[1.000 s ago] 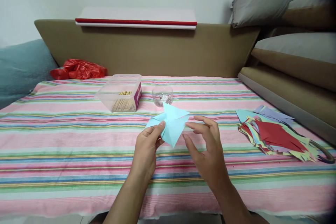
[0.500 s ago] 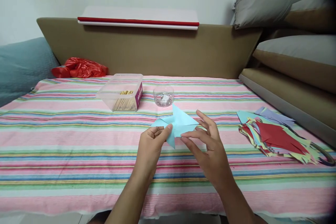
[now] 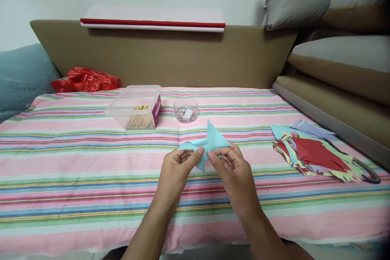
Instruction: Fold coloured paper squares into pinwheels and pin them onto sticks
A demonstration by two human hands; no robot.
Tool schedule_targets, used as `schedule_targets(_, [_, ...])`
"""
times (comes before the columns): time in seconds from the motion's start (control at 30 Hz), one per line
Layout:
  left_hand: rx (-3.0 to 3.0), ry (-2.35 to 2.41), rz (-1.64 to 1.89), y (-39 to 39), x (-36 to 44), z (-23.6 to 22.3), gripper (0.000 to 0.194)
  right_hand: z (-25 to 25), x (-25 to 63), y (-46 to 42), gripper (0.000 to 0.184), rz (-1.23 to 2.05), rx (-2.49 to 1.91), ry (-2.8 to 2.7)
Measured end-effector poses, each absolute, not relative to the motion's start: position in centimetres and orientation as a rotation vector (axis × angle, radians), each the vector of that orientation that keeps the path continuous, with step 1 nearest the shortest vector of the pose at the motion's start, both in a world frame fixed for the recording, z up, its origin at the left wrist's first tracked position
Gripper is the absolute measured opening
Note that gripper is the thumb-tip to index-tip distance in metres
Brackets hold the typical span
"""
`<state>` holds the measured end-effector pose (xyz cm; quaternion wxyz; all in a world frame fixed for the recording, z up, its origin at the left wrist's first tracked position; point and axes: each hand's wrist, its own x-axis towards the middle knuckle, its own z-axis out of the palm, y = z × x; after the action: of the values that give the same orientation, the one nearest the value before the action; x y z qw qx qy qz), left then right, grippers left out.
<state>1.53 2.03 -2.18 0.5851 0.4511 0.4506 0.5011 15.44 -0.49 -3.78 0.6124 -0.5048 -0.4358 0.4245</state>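
Observation:
A light-blue paper pinwheel (image 3: 215, 138) with pointed, folded blades is held up above the striped cloth. My left hand (image 3: 179, 166) pinches it near the centre, thumb on the front and fingers curled behind. My right hand (image 3: 233, 168) is closed on its lower right part, the thumb pressed close to the centre beside my left thumb. One blade points up, one sticks out to the left and one hangs down between the hands. The fingers behind the paper are partly hidden.
Beyond the hands stand a clear plastic box (image 3: 122, 110) of thin wooden sticks and a small round clear container (image 3: 186, 109) of tiny metal pieces. At right, cut coloured paper (image 3: 319, 154) lies over scissors with a dark handle (image 3: 368, 170). A red plastic bag (image 3: 91, 80) sits at the back left.
My right hand has moved in from beside the pinwheel, folding its lower right corner toward the centre and pressing there. My left hand keeps its pinch. The view has shifted slightly.

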Motion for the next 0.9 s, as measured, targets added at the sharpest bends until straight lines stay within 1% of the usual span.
schedule_targets(0.3, [1.034, 1.021, 1.182, 2.0, 1.7, -2.2, 0.028, -3.6, 15.0, -0.6, 0.028, 0.975, -1.155, -0.96])
schedule_targets(0.63, [1.034, 0.973, 1.177, 2.1, 2.0, -2.5, 0.025, -3.7, 14.7, -0.5, 0.022, 0.938, -1.109, -0.919])
schedule_targets(0.9, [1.038, 1.034, 1.217, 2.0, 2.0, -2.6, 0.029, -3.6, 14.3, -0.6, 0.024, 0.982, -1.063, -0.872])
